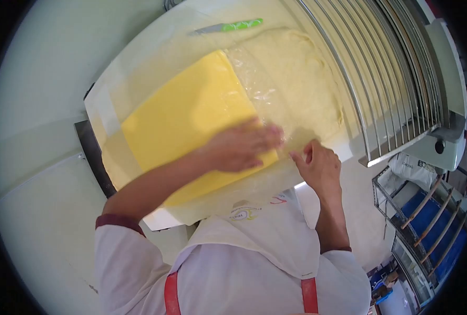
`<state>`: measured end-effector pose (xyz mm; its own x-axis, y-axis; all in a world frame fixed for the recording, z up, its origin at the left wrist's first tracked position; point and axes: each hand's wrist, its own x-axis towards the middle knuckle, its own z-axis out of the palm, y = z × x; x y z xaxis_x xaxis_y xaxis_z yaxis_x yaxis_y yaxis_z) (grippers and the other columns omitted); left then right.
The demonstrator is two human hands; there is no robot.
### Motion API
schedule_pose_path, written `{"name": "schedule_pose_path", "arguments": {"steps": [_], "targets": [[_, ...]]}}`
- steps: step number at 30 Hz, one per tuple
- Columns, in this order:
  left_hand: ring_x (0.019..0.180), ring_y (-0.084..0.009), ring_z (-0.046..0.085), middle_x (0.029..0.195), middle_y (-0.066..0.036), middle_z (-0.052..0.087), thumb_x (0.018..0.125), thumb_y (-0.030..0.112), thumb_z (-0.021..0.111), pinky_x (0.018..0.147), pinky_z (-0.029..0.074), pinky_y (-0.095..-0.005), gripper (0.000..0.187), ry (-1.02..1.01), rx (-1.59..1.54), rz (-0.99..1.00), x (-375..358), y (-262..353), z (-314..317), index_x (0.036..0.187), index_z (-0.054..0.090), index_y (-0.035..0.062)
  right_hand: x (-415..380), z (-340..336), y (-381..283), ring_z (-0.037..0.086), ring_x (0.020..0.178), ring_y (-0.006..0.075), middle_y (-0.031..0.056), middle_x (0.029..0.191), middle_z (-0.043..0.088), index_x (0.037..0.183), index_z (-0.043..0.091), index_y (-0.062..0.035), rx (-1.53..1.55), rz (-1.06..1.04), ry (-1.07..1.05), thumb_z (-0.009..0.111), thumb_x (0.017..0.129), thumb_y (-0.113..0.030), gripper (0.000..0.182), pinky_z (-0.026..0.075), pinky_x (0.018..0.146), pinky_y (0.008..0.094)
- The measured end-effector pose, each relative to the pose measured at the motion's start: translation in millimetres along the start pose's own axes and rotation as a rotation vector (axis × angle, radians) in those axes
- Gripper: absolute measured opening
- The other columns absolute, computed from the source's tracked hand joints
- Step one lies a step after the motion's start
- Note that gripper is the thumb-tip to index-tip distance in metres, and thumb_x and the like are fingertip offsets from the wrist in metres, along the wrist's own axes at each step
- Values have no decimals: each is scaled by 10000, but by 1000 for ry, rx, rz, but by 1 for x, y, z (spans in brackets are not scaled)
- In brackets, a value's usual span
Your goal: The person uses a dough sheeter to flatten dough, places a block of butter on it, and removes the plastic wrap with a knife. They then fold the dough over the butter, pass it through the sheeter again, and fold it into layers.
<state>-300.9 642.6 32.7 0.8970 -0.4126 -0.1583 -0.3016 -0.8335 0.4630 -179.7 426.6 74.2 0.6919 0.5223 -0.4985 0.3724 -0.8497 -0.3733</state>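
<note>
Left hand (241, 147): spread flat, pressing the near corner of butter slab (186, 118). Right hand (317, 165): pinching an edge of clear plastic film (254, 79) at 5 o'clock of slab. Slab lying on dough sheet (302, 79), desk (139, 58) centre; film partly peeled, clinging at 1 o'clock edge. Green-handled knife (228, 26) at 12 o'clock. Roller guard bars (380, 68) at 2 o'clock. Dough unfolded as yet.

Green-handled knife (228, 27) at table's far edge; metal guard bars (380, 68) w/ wire rack (428, 210) below, right.
</note>
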Motion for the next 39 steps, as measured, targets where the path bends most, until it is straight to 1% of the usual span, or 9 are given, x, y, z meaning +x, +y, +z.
{"name": "schedule_pose_path", "arguments": {"steps": [5,7,10,13,19,27,34,37,39], "targets": [[1458,-236,151,1563,-87,212,971,335,443,1161,128,-473,608,132,314,-199,6,-111,-60,1502,227,133,-7,-11,-6,597,656,341,120,630,562,792,567,-52,192,-280,-194,643,815,-241,205,464,623,417],[1364,-311,362,1475,-176,368,950,353,503,1096,292,-449,580,669,318,-279,11,-168,-54,1445,343,94,-20,-18,-23,597,669,343,132,664,572,805,573,-54,315,-489,-276,614,826,-209,162,462,613,430],[1189,-315,548,1281,-195,566,901,452,544,984,423,-432,590,680,-375,-985,36,-142,-126,1278,524,-1,-28,-7,-55,569,636,326,124,646,539,720,544,-36,255,-704,-191,597,832,-165,179,428,571,428],[943,-300,652,1016,-150,685,851,492,599,837,496,-416,523,270,-239,-1159,62,-158,-131,1015,662,-1,-31,11,-76,586,687,321,118,654,535,728,521,-33,146,-743,-251,555,849,-162,180,433,593,446],[702,-187,598,733,-78,647,887,382,605,653,468,-342,356,801,-552,-816,-1,-187,-84,827,680,39,-40,28,-105,607,680,341,147,691,596,744,546,-25,45,-867,-238,532,838,-153,160,465,619,466],[592,-103,470,625,45,522,897,263,628,575,402,-301,266,1175,-826,-1032,-221,-136,-59,740,635,49,-103,74,-227,643,742,367,193,749,646,729,632,-12,-1,-1190,-409,535,791,-178,202,501,675,472],[565,-49,404,813,70,573,921,250,614,508,353,-248,222,1818,-908,-865,-570,-23,-8,1077,630,93,-264,142,-350,656,872,358,189,811,676,793,682,-34,99,-1604,-754,562,753,-148,171,509,708,464],[1038,-153,538,1155,-72,589,937,193,585,955,413,-325,292,2215,-1155,-169,-632,95,-2,1178,552,31,-344,162,-397,668,890,324,184,846,686,756,700,-43,92,-1818,-839,618,678,-150,155,521,709,439],[1146,-187,485,1221,-101,556,908,203,616,1031,344,-357,337,2197,-1101,-244,-580,182,-4,1188,539,30,-385,170,-421,673,891,305,164,862,695,758,708,-43,44,-1894,-781,643,637,-164,183,525,716,422]]}}
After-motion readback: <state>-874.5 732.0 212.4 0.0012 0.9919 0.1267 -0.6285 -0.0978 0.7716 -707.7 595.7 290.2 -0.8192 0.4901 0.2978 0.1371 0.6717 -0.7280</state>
